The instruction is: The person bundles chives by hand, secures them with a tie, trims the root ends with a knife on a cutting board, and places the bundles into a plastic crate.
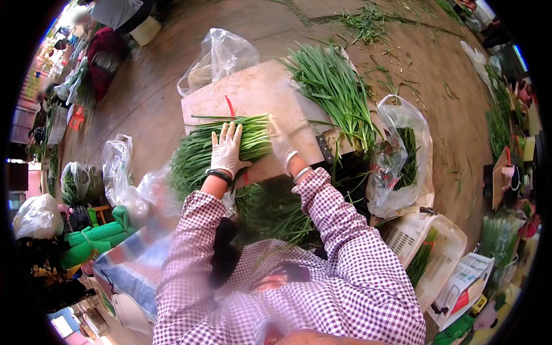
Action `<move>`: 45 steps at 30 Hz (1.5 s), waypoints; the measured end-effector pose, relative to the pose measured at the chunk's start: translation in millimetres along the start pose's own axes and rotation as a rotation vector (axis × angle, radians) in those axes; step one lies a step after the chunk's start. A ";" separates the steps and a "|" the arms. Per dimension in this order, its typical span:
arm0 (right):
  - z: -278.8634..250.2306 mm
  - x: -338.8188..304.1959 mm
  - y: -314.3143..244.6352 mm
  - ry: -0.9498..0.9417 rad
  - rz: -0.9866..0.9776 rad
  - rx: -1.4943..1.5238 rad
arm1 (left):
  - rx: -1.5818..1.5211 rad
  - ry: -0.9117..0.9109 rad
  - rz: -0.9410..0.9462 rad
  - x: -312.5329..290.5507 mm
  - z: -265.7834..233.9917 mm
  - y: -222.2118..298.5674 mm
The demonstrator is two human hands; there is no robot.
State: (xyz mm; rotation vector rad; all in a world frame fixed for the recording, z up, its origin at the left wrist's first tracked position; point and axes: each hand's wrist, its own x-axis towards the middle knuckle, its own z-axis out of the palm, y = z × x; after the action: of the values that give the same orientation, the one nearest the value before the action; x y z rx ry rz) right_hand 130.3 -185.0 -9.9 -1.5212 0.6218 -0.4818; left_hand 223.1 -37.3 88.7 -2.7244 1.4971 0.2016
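A thick bundle of green chives [192,160] lies across the pale board [247,92] in front of me, leaves to the left and pale stem ends to the right. My left hand [228,152], in a thin whitish glove, rests flat on top of it with the fingers spread. Against the stem ends stands my right hand [282,146], gloved too, its fingers stretched out and slightly blurred. A red tie strip [230,107] sticks out beyond the bundle's far side. To the right, a loose pile of chives [336,92] lies with its leaves pointing away.
Right of the board, a clear plastic bag [397,187] holds more greens, and a white crate [448,241] stands nearer me. Another plastic bag [230,54] lies beyond the board. Loose greens [282,221] hang below its near edge. Scraps [368,23] litter the floor.
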 end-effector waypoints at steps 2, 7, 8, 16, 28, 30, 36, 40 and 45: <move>-6.3 -2.3 -20.7 0.031 -0.116 0.030 | -0.016 -0.024 -0.011 0.7 0.0 -4.1; -11.0 -26.5 -121.3 -0.276 -0.528 -1.005 | -0.075 -0.005 -0.044 -1.6 6.5 -10.3; -3.3 -28.6 -126.7 -0.404 -0.503 -1.159 | -0.093 -0.036 -0.044 2.0 5.2 -10.6; 34.3 16.0 -63.4 -0.393 -0.459 -1.464 | -0.303 -0.103 -0.042 24.5 -10.0 -26.1; 43.3 56.5 -76.0 -0.687 -0.333 -1.515 | 0.060 -0.341 -0.013 64.8 -14.1 -33.6; 42.6 54.8 -88.4 -0.710 -0.362 -1.440 | -0.037 -0.358 -0.025 60.5 -11.9 -38.6; 29.5 45.7 -66.0 -0.630 -0.522 -1.227 | -0.145 -0.215 -0.066 40.9 -12.8 -17.8; 27.1 27.4 -59.0 -0.491 -0.700 -1.207 | -0.172 -0.107 -0.125 27.1 7.9 -16.6; 24.3 25.3 -59.0 -0.487 -0.703 -1.257 | -0.221 -0.154 -0.085 22.4 -4.6 -14.0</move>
State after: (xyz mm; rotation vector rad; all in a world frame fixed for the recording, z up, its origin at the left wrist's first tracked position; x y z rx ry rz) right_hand 170.4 -183.4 45.7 -2.9635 -0.1151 -0.1746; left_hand 247.2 -49.0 89.8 -2.8525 1.3916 0.5934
